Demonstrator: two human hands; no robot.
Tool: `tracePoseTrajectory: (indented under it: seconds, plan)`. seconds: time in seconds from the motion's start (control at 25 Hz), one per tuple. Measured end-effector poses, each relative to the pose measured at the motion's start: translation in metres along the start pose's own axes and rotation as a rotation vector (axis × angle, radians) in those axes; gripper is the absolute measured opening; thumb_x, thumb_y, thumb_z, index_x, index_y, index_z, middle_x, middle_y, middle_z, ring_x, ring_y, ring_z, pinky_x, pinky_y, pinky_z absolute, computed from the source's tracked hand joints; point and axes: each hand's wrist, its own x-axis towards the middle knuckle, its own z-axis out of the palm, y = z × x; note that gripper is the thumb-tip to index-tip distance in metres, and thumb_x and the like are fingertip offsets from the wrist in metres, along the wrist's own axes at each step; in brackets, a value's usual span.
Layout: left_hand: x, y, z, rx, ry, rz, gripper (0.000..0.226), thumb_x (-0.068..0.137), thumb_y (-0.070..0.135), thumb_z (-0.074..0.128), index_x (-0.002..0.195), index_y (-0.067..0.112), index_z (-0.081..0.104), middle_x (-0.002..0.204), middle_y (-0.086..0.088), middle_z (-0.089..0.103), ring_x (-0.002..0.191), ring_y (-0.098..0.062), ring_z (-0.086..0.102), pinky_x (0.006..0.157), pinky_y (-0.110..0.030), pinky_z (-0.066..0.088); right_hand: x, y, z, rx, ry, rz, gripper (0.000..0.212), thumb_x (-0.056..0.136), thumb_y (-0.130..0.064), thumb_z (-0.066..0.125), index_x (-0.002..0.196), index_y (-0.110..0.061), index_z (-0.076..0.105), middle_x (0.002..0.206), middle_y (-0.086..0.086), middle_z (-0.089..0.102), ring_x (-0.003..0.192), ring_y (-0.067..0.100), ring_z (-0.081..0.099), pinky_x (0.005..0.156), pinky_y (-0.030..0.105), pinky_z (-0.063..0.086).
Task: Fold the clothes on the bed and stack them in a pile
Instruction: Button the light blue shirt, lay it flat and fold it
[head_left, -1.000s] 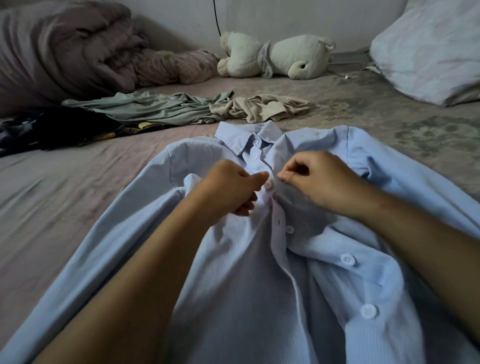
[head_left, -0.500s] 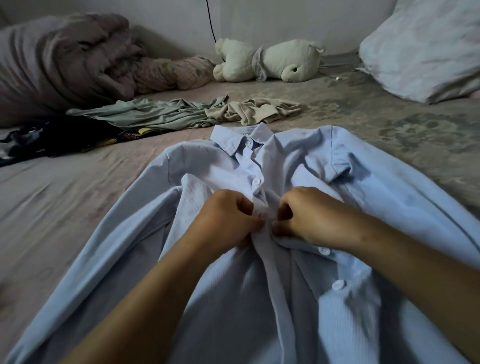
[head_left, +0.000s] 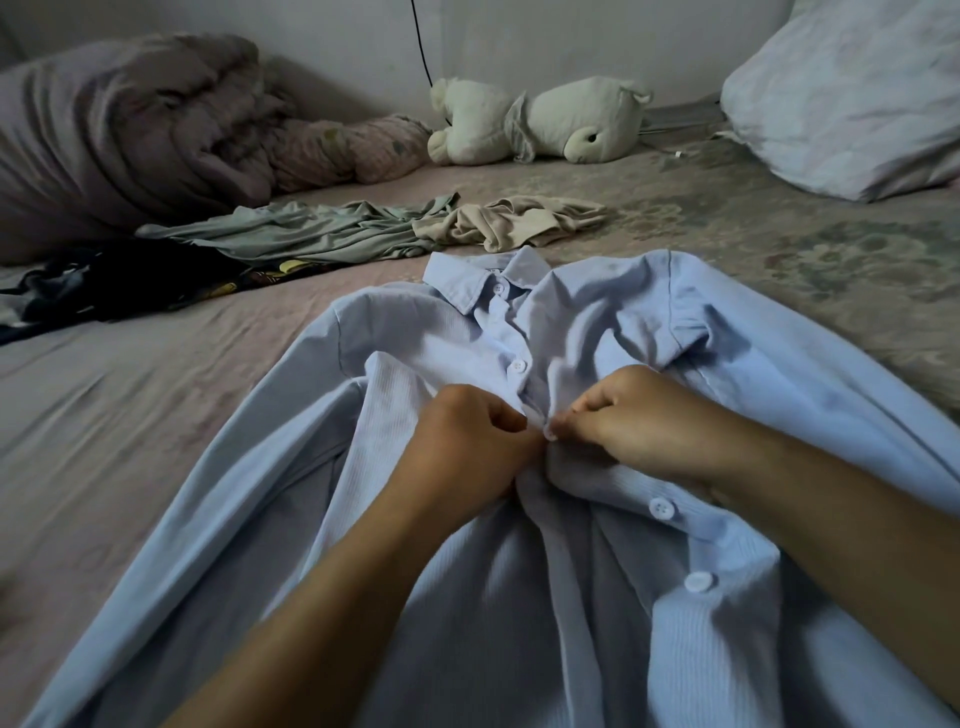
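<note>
1. Now both hands meet at the front opening of the light blue shirt: the left hand has its fingers curled round the near edge of the placket, and the right hand pinches the opposite edge between thumb and fingertips, a small white button just showing between them.
2. Compared with a second ago, the pinch has come down the placket; the button just beyond the hands, which they were working then, now sits closed and flat.
3. That suggests the shirt is being fastened one button at a time before any folding. Two buttons on the near side of the grip are not yet done, so I judge the fold itself has not begun.
4. Just beyond the closed button lies the collar, its own button fastened. A tag seems to sit inside it, too small to read.
5. Either side of the grip, the sleeves spread out over the bed.
6. Farther beyond, well apart from the hands, a grey-green garment, a beige garment and a dark garment lie unfolded; no pile is visible.
7. No brand or legible writing shows anywhere.
</note>
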Motion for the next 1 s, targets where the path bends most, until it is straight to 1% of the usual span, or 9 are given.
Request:
tracePoseTrajectory:
  seconds: [0.12, 0.2, 0.32, 0.56, 0.68, 0.76, 0.84, 0.92, 1.0]
  plan:
    - [0.0, -0.001, 0.002, -0.091, -0.001, -0.044, 0.027, 0.078, 0.006, 0.067, 0.059, -0.011, 0.056, 0.052, -0.012, 0.045, 0.049, -0.016, 0.041, 0.05, -0.028, 0.036, -0.003, -0.002, 0.007, -0.03, 0.016, -0.033, 0.044, 0.085, -0.029, 0.068, 0.054, -0.012, 0.043, 0.05, 0.001, 0.031, 0.049, 0.013, 0.028, 0.045, 0.022, 0.025]
    - [0.0, 0.002, 0.0, -0.226, -0.027, -0.125, 0.018, 0.082, 0.002, 0.065, 0.072, -0.013, 0.065, 0.057, -0.015, 0.055, 0.045, -0.014, 0.05, 0.047, -0.021, 0.045, -0.002, 0.001, 0.008, -0.034, 0.035, -0.04, 0.048, 0.087, -0.029, 0.067, 0.051, -0.014, 0.039, 0.046, -0.003, 0.029, 0.042, 0.009, 0.026, 0.041, 0.018, 0.024]
    - [0.0, 0.005, -0.004, -0.399, -0.096, -0.221, 0.016, 0.088, 0.003, 0.06, 0.081, -0.009, 0.069, 0.075, -0.023, 0.069, 0.058, -0.017, 0.064, 0.058, -0.023, 0.058, 0.0, 0.004, 0.008, -0.013, 0.061, -0.045, 0.053, 0.088, -0.025, 0.065, 0.046, -0.015, 0.035, 0.041, -0.007, 0.027, 0.036, 0.007, 0.025, 0.039, 0.016, 0.026]
    - [0.001, 0.002, -0.003, -0.638, -0.146, -0.326, 0.012, 0.085, -0.005, 0.06, 0.075, -0.003, 0.066, 0.068, -0.013, 0.069, 0.057, -0.016, 0.068, 0.055, -0.024, 0.058, -0.001, 0.005, 0.007, 0.121, 0.028, -0.029, 0.034, 0.09, -0.021, 0.062, 0.059, -0.011, 0.054, 0.055, 0.003, 0.042, 0.053, 0.012, 0.038, 0.058, 0.025, 0.034]
    - [-0.001, 0.003, 0.003, -0.622, -0.094, -0.299, 0.014, 0.083, -0.004, 0.064, 0.07, -0.001, 0.066, 0.059, -0.01, 0.067, 0.051, -0.014, 0.065, 0.051, -0.022, 0.056, -0.002, 0.006, 0.008, 0.115, 0.053, -0.068, 0.031, 0.092, -0.02, 0.06, 0.065, -0.005, 0.062, 0.054, 0.005, 0.046, 0.052, 0.01, 0.039, 0.056, 0.025, 0.036]
    - [-0.004, 0.003, 0.007, -0.545, -0.034, -0.23, 0.012, 0.082, -0.002, 0.067, 0.069, -0.001, 0.068, 0.056, -0.009, 0.066, 0.047, -0.011, 0.062, 0.049, -0.019, 0.052, -0.001, 0.006, 0.009, 0.032, 0.104, -0.123, 0.036, 0.091, -0.023, 0.06, 0.07, 0.006, 0.062, 0.056, 0.017, 0.05, 0.053, 0.015, 0.043, 0.054, 0.029, 0.038]
    - [-0.006, 0.0, 0.012, -0.315, 0.057, -0.107, 0.013, 0.08, 0.006, 0.071, 0.068, 0.002, 0.071, 0.054, -0.007, 0.066, 0.045, -0.006, 0.055, 0.046, -0.016, 0.045, 0.0, 0.005, 0.011, -0.041, 0.153, -0.159, 0.044, 0.091, -0.03, 0.061, 0.07, 0.01, 0.06, 0.058, 0.022, 0.052, 0.054, 0.02, 0.044, 0.055, 0.032, 0.039]
    - [-0.008, -0.001, 0.016, -0.108, 0.139, 0.008, 0.015, 0.079, 0.015, 0.072, 0.066, 0.007, 0.072, 0.052, -0.002, 0.064, 0.044, 0.0, 0.048, 0.045, -0.016, 0.039, -0.001, 0.005, 0.012, -0.072, 0.163, -0.166, 0.051, 0.089, -0.035, 0.062, 0.066, 0.01, 0.056, 0.055, 0.015, 0.044, 0.052, 0.017, 0.038, 0.051, 0.027, 0.031]
    - [-0.011, 0.001, 0.019, -0.051, 0.176, 0.04, 0.015, 0.079, 0.02, 0.073, 0.066, 0.012, 0.072, 0.052, 0.003, 0.064, 0.044, 0.002, 0.049, 0.044, -0.011, 0.037, 0.002, 0.008, 0.012, -0.035, 0.16, -0.136, 0.045, 0.09, -0.03, 0.062, 0.073, 0.012, 0.06, 0.059, 0.018, 0.048, 0.055, 0.016, 0.04, 0.052, 0.026, 0.032]
